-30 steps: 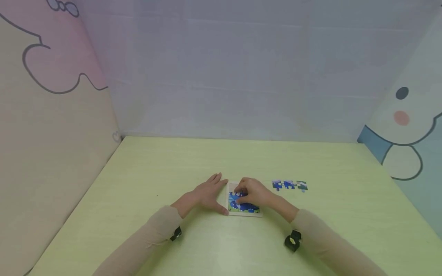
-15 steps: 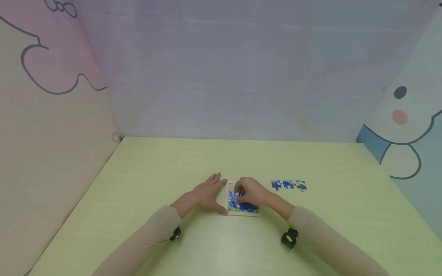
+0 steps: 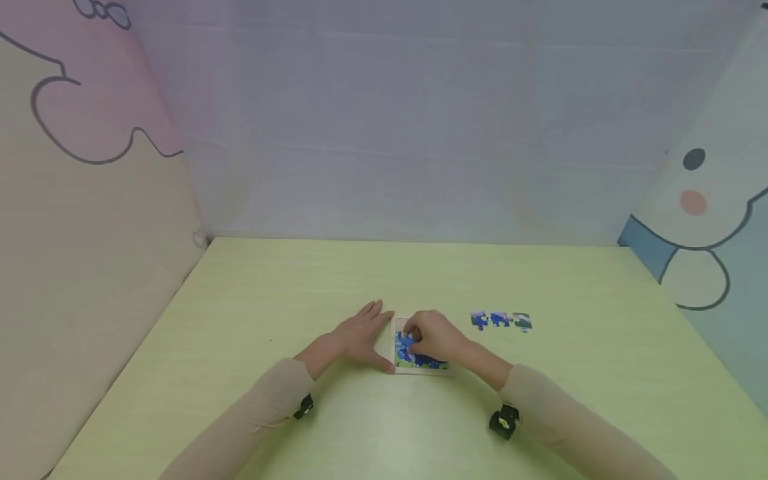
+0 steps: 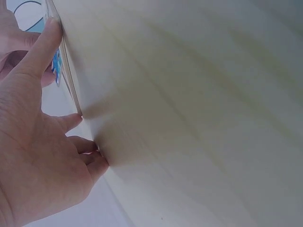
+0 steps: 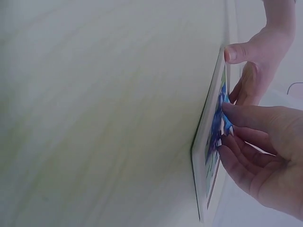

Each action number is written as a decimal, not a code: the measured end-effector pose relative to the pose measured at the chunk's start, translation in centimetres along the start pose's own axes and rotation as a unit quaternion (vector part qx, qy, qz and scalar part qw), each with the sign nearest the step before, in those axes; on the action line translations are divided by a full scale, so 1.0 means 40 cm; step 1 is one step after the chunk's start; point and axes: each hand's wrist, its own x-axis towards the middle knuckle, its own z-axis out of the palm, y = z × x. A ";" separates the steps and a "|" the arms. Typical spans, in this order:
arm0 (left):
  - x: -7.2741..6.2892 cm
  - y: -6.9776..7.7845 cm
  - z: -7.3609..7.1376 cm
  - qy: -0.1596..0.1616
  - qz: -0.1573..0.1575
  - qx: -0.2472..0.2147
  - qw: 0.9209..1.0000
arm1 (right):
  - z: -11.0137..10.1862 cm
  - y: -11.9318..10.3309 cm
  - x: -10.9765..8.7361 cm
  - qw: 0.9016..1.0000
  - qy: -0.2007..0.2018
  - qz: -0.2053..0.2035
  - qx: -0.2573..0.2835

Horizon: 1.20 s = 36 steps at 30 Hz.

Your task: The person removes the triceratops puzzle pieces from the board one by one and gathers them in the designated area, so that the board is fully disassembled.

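A square puzzle tray [image 3: 421,373] with a pale rim lies flat, its lower part filled with a blue dinosaur picture [image 3: 427,361]. My left hand [image 3: 360,339] rests at its left side, fingers spread, with the thumb on the lower left corner and the index finger by the upper left one. Over the tray, my right hand [image 3: 441,335] pinches a blue puzzle piece [image 5: 228,124] between thumb and fingers, the piece tilted up from the picture. In the left wrist view the edge of that puzzle piece [image 4: 57,68] shows below the right hand's fingers. The right hand hides the tray's upper right part.
Three loose puzzle pieces [image 3: 500,320] lie in a row on the table [image 3: 312,280] to the right of the tray. Cloth walls with cartoon drawings stand around the table's back and sides. A dark wrist camera [image 3: 504,421] hangs below the right sleeve.
My right hand has shifted slightly left over the tray, still pinching the piece. The left hand stays in place. The whole view has drifted a little.
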 end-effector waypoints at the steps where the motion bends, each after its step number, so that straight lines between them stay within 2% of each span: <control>1: 0.000 0.000 0.000 0.000 0.000 0.000 1.000 | 0.000 0.000 0.000 1.000 0.002 -0.001 0.003; 11: 0.004 -0.003 0.001 -0.004 0.002 0.004 1.000 | -0.004 0.013 -0.003 0.999 0.008 -0.036 0.024; 17: 0.003 -0.002 -0.002 -0.005 0.003 0.000 1.000 | -0.009 0.013 -0.001 0.998 0.004 -0.060 0.011; 26: -0.002 0.005 -0.008 -0.004 0.003 -0.006 1.000 | -0.016 0.019 -0.006 0.998 -0.001 -0.059 0.029; 36: -0.005 0.006 -0.008 -0.002 0.003 -0.010 1.000 | -0.021 0.025 -0.008 0.996 -0.005 -0.088 0.023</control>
